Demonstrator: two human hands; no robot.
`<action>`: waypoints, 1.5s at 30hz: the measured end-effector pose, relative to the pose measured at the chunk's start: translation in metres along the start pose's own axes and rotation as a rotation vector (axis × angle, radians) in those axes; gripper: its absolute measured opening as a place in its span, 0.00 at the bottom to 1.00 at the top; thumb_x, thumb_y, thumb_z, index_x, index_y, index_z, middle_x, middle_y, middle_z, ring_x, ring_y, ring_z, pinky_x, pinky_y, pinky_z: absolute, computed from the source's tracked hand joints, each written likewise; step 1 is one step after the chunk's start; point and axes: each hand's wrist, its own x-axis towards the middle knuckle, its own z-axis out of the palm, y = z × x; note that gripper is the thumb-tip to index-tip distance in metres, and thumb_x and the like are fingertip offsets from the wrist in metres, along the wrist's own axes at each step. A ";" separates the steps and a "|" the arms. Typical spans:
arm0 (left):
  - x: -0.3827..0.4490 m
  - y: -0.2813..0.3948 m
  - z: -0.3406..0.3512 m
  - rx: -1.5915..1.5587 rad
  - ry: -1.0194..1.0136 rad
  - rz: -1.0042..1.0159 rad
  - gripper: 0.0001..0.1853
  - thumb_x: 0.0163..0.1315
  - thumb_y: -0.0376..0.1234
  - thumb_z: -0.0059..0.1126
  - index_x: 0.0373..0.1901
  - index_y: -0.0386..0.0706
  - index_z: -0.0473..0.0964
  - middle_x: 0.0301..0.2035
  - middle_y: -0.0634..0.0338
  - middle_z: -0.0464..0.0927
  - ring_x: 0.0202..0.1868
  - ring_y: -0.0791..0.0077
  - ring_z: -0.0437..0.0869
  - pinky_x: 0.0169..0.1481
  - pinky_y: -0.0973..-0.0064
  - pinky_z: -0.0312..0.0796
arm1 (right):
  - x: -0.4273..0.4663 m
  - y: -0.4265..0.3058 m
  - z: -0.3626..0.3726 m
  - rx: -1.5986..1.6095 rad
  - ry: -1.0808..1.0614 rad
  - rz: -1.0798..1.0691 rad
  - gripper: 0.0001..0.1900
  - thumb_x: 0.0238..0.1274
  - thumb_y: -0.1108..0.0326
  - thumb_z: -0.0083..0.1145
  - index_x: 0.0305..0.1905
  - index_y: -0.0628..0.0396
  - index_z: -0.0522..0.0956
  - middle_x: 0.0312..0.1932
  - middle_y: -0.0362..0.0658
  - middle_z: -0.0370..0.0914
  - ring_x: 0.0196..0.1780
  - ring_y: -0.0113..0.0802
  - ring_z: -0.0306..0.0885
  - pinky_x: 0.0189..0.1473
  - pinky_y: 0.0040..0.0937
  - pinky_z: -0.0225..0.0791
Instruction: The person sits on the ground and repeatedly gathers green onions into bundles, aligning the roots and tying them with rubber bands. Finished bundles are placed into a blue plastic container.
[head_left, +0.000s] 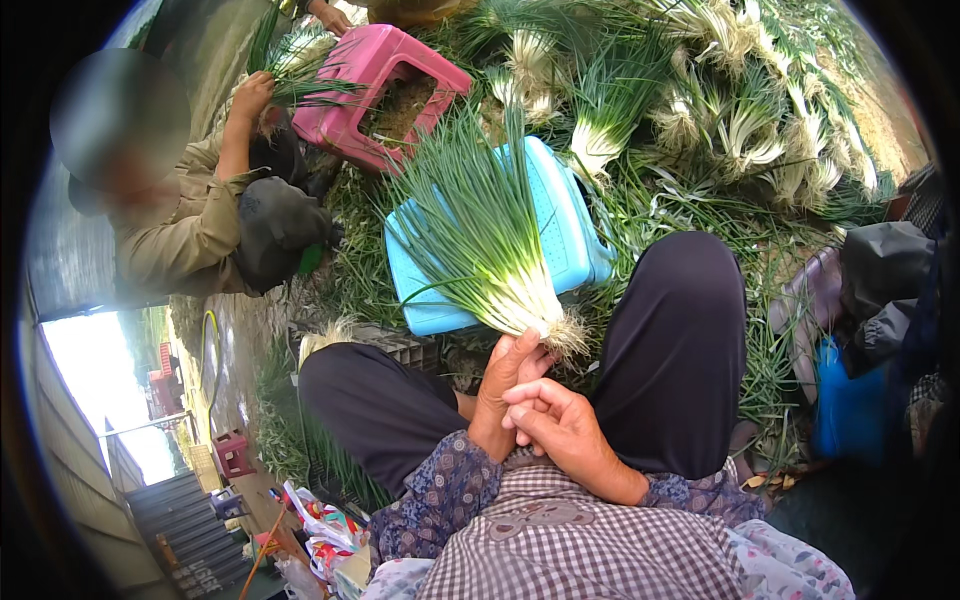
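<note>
A bunch of green onions lies across a light-blue plastic stool, green tops pointing away from me. Its white stems and stringy roots overhang the stool's near edge. My left hand is at this root end, thumb against the stem bases and fingers close under the roots; whether it grips them is not clear. Just below, my right hand has its fingers curled by my left wrist. Those fingertips are close together, and I cannot make out anything between them.
Across from me at the left, a person holds green onions near a pink plastic stool. More onion bunches are heaped at the far right. Loose leaves litter the ground. A dark crate stands beyond my left knee.
</note>
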 end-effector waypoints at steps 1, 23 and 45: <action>0.003 0.000 0.003 -0.028 -0.003 0.016 0.28 0.70 0.38 0.57 0.66 0.36 0.61 0.60 0.53 0.71 0.63 0.64 0.72 0.72 0.62 0.61 | -0.001 0.000 0.000 0.009 -0.009 0.012 0.11 0.72 0.70 0.54 0.54 0.57 0.78 0.38 0.37 0.81 0.32 0.16 0.72 0.30 0.14 0.64; -0.057 -0.002 -0.075 0.270 0.044 0.053 0.24 0.57 0.24 0.65 0.57 0.34 0.73 0.49 0.59 0.81 0.50 0.75 0.81 0.56 0.77 0.73 | 0.009 0.007 0.006 -0.648 0.162 -0.466 0.09 0.63 0.78 0.59 0.48 0.62 0.80 0.37 0.39 0.78 0.31 0.19 0.74 0.31 0.19 0.67; -0.060 -0.020 -0.108 -0.010 -0.117 0.040 0.29 0.59 0.23 0.62 0.64 0.32 0.67 0.53 0.47 0.79 0.51 0.62 0.84 0.57 0.67 0.78 | 0.022 -0.021 -0.028 -0.093 0.854 -0.544 0.19 0.70 0.66 0.57 0.59 0.65 0.70 0.44 0.43 0.77 0.38 0.24 0.78 0.29 0.18 0.69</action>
